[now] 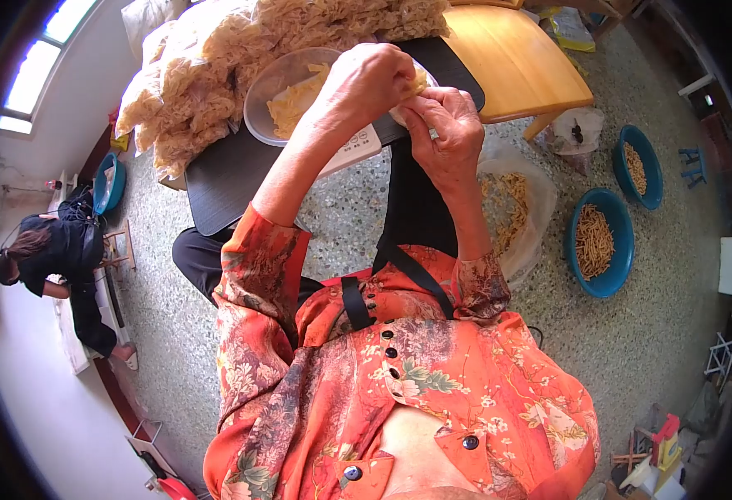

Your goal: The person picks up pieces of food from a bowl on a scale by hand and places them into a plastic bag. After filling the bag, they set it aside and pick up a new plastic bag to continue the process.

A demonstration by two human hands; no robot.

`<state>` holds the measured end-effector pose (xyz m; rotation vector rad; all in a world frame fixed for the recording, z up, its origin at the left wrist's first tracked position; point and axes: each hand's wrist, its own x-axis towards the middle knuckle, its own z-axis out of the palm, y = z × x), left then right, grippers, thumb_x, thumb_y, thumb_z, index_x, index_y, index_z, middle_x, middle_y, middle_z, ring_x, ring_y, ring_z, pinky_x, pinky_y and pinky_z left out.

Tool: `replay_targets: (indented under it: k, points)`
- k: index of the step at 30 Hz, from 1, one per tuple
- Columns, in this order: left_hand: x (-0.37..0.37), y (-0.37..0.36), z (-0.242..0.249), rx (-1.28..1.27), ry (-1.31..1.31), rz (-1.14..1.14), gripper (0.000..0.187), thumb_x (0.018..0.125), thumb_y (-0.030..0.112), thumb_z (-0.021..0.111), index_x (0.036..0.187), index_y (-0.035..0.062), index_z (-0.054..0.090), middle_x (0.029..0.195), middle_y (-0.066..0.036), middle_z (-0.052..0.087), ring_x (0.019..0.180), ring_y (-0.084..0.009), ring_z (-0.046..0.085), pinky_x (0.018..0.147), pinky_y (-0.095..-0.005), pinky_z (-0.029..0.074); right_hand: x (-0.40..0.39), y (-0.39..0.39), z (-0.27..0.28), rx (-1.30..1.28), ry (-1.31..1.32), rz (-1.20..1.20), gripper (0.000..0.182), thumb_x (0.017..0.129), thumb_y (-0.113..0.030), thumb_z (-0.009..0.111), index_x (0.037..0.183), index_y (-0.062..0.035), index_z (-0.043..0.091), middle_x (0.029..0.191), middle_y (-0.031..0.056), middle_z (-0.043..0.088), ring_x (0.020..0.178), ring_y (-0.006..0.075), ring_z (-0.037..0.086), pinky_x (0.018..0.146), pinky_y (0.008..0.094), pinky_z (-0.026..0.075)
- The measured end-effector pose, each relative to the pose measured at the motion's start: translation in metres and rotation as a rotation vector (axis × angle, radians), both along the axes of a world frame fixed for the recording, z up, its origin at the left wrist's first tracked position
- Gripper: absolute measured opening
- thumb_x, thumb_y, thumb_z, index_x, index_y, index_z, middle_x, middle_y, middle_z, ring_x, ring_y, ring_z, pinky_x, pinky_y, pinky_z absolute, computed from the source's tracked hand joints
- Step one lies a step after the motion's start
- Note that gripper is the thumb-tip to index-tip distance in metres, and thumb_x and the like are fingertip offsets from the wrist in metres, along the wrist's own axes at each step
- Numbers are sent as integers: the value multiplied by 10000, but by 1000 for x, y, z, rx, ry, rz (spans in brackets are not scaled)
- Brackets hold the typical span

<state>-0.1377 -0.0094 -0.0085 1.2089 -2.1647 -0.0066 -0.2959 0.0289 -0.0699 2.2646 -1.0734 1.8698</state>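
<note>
My left hand (pixel 367 79) is raised over the black table, its fingers closed in a pinch. Close beside it, my right hand (pixel 447 137) is pinched too. Between them is a small clear bag with yellowish pieces (pixel 417 82), partly hidden by the fingers. Under my left forearm stands a translucent plastic bowl (pixel 253 117) holding pale yellow strips (pixel 295 104). A white digital scale (pixel 356 152) with buttons lies on the table edge below the hands. The rest of the scale is covered by my left hand and arm.
Filled clear bags (pixel 207 75) are heaped on the black table (pixel 216 187). A wooden stool (pixel 512 62) adjoins it. On the floor at right are an open plastic bag of yellow pieces (pixel 541 208) and teal basins (pixel 624 258) of strips. Another person (pixel 62 246) bends at far left.
</note>
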Motion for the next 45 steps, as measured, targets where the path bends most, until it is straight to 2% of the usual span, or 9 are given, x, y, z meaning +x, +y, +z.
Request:
replay_targets:
  k: [2, 10, 13, 16, 20, 24, 32, 41, 45]
  points:
    - [-4, -4, 2, 198, -99, -81, 155, 779, 89, 733, 924, 44, 757, 867, -156, 724, 820, -338, 707, 742, -384, 563, 0, 0, 1, -14, -8, 15, 140, 770, -95, 811, 900, -78, 763, 896, 63, 687, 848, 277, 652, 759, 384, 549]
    - [-4, -15, 3, 231, -181, -160, 169, 788, 70, 744, 954, 49, 764, 778, -154, 715, 749, -323, 710, 723, -379, 567, -2, -3, -3, -12, 16, 31, 137, 766, -93, 802, 897, -79, 762, 907, 64, 693, 862, 281, 655, 783, 392, 546]
    - [4, -7, 10, 275, -6, -198, 190, 807, 87, 755, 992, 41, 755, 794, -154, 717, 762, -302, 718, 726, -372, 565, -3, -2, -1, -5, 0, -15, 130, 770, -89, 800, 892, -75, 757, 908, 68, 693, 857, 281, 655, 785, 392, 547]
    - [15, 0, 18, 196, -8, -228, 189, 847, 64, 742, 1032, 26, 747, 851, -128, 729, 792, -230, 729, 738, -334, 569, -5, -4, -4, 30, -46, -13, 123, 779, -85, 803, 892, -71, 757, 902, 76, 696, 852, 281, 658, 785, 393, 546]
    - [39, 9, 25, 304, 289, -254, 144, 911, 18, 702, 1047, 2, 746, 939, -51, 723, 818, -109, 680, 747, -265, 566, -9, -7, -6, 30, -70, -26, 123, 784, -80, 811, 894, -62, 757, 892, 84, 699, 853, 280, 663, 782, 395, 545]
    - [84, 11, 26, 340, 296, -56, 130, 923, 84, 710, 1023, 22, 763, 862, -17, 714, 766, -71, 647, 709, -242, 552, -14, -9, -8, 31, -76, -44, 120, 782, -63, 818, 883, -50, 753, 889, 83, 704, 862, 277, 670, 785, 398, 546]
    - [122, 17, -4, 269, 35, 166, 173, 838, 61, 742, 996, -11, 748, 779, -91, 710, 717, -150, 668, 717, -322, 562, -12, -7, -5, 56, -75, -34, 117, 784, -59, 826, 873, -56, 749, 894, 75, 703, 870, 267, 672, 787, 393, 547]
    - [103, 0, -21, 207, -249, 127, 381, 805, 21, 732, 1173, 118, 726, 1277, -130, 635, 1124, -355, 644, 948, -425, 523, -12, -5, -5, 67, -58, -30, 133, 790, -69, 825, 894, -61, 744, 901, 74, 700, 866, 268, 668, 786, 393, 545]
    - [94, 4, -21, 271, -277, 185, 358, 810, 24, 721, 1156, 118, 722, 1241, -119, 633, 1089, -349, 657, 927, -425, 529, -12, -2, -1, 111, -26, -44, 110, 833, -60, 804, 922, -30, 746, 911, 90, 707, 901, 256, 685, 836, 370, 549]
